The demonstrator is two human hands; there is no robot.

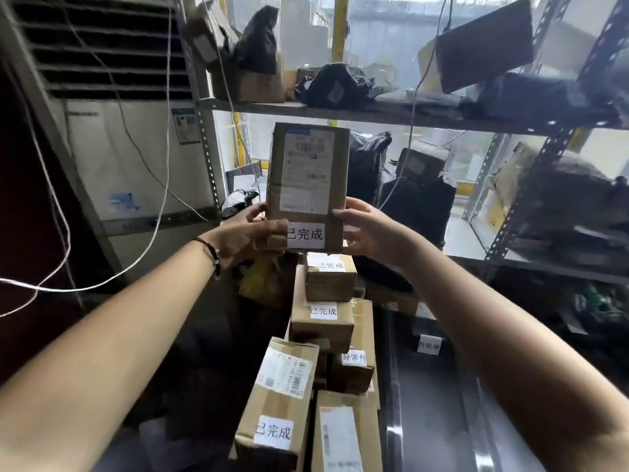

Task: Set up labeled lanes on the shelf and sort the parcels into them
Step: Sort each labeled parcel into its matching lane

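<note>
Steel racking fills the back of the room, its upper shelf (374,114) loaded with dark bagged parcels, and a white air-conditioning unit (129,148) stands at the left with loose white cables (68,233) hanging in front of it. I hold one brown parcel (308,185) up in front of the shelf with two hands. It stands upright with its long axis vertical, its shipping label facing me and its top end towards the upper shelf board. My left hand (245,233) grips the lower left edge, with the thumb on the front and the fingers curled behind. My right hand (367,229) pinches the lower right edge the same way, so the parcel sits between the two hands and rises above them. One white tag reading 已完成 (304,235) is stuck at its bottom, between my thumbs. Below it I count five cartons in a stack (323,321). Three of them carry that same tag and one carries 异常件 (354,357). One cord bracelet (211,253) circles my left wrist.
</note>
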